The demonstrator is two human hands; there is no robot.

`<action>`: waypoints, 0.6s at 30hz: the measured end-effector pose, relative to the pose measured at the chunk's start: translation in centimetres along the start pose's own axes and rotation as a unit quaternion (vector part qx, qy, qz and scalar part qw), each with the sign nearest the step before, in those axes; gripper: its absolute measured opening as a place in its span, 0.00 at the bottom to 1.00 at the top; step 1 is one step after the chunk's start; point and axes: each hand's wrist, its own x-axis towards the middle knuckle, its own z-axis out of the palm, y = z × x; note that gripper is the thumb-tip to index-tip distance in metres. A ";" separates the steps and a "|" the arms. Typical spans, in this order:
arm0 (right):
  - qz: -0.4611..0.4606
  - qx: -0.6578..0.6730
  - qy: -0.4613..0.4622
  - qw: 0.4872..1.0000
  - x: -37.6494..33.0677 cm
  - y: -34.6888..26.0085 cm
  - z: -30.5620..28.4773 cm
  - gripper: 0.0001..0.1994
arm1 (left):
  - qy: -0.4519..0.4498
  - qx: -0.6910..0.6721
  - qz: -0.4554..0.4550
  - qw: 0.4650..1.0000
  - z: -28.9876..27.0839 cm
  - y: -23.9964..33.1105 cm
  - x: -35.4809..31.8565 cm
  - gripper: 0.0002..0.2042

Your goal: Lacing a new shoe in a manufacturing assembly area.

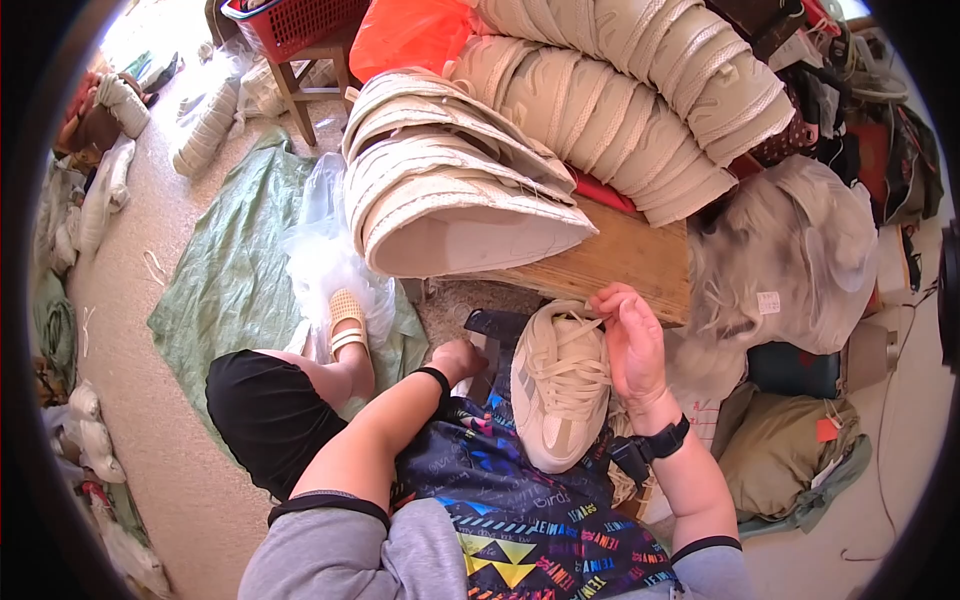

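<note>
A cream lace-up shoe (563,390) lies across my lap, its rounded toe toward me and its loose, wide laces (568,350) crossing the top. My right hand (633,345) is raised at the right of the shoe's far end. Its fingers are bent and gathered, with the tips by the upper laces; whatever they pinch does not show. Left of the shoe, my left hand (460,360) is beside a black strap-like piece (496,324), and its fingers are mostly hidden. A dark printed apron (540,510) covers my lap under the shoe.
Nested cream shoe uppers (430,185) sit on a wooden bench (620,255) ahead, with more stacked rows (590,115) behind. Clear plastic bags (790,260) crowd the right. A green sheet (225,260) covers the floor at left, near a stool (300,95) with a red basket (295,28).
</note>
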 end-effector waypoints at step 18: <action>-0.035 0.030 -0.016 0.999 -0.8 0.1 -0.5 0.07 | 0.346 0.199 0.222 0.890 -12.6 3.1 -30.6 0.25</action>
